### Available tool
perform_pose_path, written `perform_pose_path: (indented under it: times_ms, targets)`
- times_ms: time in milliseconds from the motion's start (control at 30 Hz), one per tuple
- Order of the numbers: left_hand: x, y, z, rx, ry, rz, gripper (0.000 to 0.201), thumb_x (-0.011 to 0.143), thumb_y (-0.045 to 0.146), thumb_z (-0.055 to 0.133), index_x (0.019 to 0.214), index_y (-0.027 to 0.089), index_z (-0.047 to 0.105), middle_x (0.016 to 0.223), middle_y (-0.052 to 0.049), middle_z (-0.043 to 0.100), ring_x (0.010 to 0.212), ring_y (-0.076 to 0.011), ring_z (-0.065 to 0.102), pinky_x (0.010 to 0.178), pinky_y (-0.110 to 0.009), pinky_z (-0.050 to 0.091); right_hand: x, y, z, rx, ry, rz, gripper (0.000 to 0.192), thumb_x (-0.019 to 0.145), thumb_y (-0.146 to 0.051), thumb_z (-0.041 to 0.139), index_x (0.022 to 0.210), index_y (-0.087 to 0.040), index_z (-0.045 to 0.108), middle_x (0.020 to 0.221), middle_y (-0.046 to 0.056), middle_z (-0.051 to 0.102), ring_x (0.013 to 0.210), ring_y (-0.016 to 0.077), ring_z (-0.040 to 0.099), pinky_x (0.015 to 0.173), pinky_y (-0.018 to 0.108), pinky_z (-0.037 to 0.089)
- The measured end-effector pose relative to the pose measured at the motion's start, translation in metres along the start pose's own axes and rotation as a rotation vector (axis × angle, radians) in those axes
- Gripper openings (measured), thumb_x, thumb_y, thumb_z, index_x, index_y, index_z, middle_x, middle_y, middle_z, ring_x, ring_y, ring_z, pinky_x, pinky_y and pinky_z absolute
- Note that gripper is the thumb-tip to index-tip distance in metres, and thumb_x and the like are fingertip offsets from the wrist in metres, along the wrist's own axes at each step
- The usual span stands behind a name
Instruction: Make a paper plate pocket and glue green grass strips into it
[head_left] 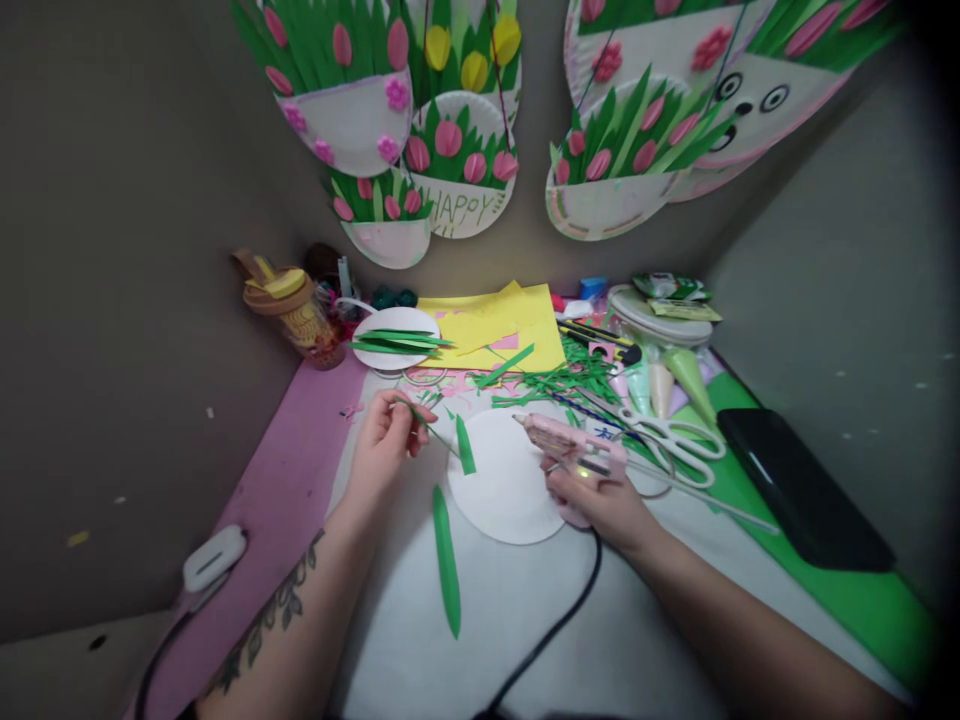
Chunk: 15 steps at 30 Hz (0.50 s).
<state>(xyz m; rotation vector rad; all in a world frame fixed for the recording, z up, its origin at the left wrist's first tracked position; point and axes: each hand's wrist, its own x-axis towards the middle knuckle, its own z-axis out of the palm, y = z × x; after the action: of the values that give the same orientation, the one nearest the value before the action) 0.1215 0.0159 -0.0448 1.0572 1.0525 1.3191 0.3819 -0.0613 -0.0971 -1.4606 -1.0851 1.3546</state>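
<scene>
My right hand is wrapped round the grip of a pink hot glue gun, its nozzle pointing left over a white paper plate. To the left of the plate, my left hand pinches a thin green paper strip, seen nearly edge-on, which slants down toward the plate. One green paper leaf lies on the plate's left part. Another long leaf rests on the white table surface below it. A black cord runs down from the glue gun.
Behind are yellow paper, green scraps and a small plate of green strips. White scissors, piping bags and a black phone-like slab lie right. A tumbler and white case stand left. Paper-plate flower crafts hang above.
</scene>
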Motion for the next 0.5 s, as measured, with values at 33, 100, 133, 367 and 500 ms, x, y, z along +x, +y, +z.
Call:
perform_pose_path:
  times_ms: [33,100,133,367,500]
  targets:
    - [-0.003,0.0,0.004,-0.05,-0.041,-0.059,0.029,0.082,0.045,0.063,0.086,0.022,0.046,0.072,0.003,0.063,0.048,-0.0063,0.045,0.043,-0.017,0.03,-0.001,-0.002,0.0,0.003,-0.034,-0.022,0.04,0.069,-0.049,0.075,0.097,-0.02,0.072,0.079,0.006,0.073,0.064,0.0197,0.065,0.055,0.029,0.053]
    - [-0.008,0.0,0.012,-0.168,-0.096,-0.199,0.03,0.08,0.042,0.067,0.084,0.021,0.045,0.066,0.005,0.058,0.043,-0.0042,0.037,0.039,-0.015,0.025,-0.005,-0.008,0.002,0.019,-0.156,-0.114,0.044,0.072,-0.046,0.074,0.109,-0.023,0.07,0.1,0.009,0.074,0.084,0.0247,0.069,0.068,0.034,0.056]
    - [-0.01,-0.001,0.016,-0.227,-0.108,-0.264,0.031,0.078,0.039,0.069,0.084,0.021,0.045,0.065,0.005,0.056,0.041,-0.0034,0.034,0.038,-0.015,0.022,-0.008,-0.012,0.003,0.027,-0.238,-0.167,0.047,0.074,-0.044,0.072,0.116,-0.024,0.066,0.112,0.01,0.071,0.096,0.0266,0.067,0.077,0.036,0.055]
    - [-0.015,-0.008,0.029,-0.477,-0.192,-0.463,0.029,0.072,0.022,0.072,0.084,0.02,0.046,0.063,0.008,0.045,0.042,-0.0026,0.03,0.035,-0.012,0.018,-0.021,-0.03,0.022,-0.148,-0.362,-0.29,0.022,0.075,-0.038,0.067,0.092,-0.024,0.067,0.08,0.003,0.066,0.067,0.0181,0.061,0.061,0.028,0.051]
    - [-0.017,-0.012,0.031,-0.488,-0.204,-0.478,0.029,0.073,0.023,0.072,0.084,0.02,0.046,0.064,0.007,0.046,0.043,-0.0026,0.03,0.036,-0.012,0.018,-0.022,-0.033,0.028,-0.209,-0.337,-0.319,0.012,0.072,-0.031,0.066,0.076,-0.023,0.058,0.067,-0.002,0.054,0.056,0.0137,0.051,0.052,0.024,0.042]
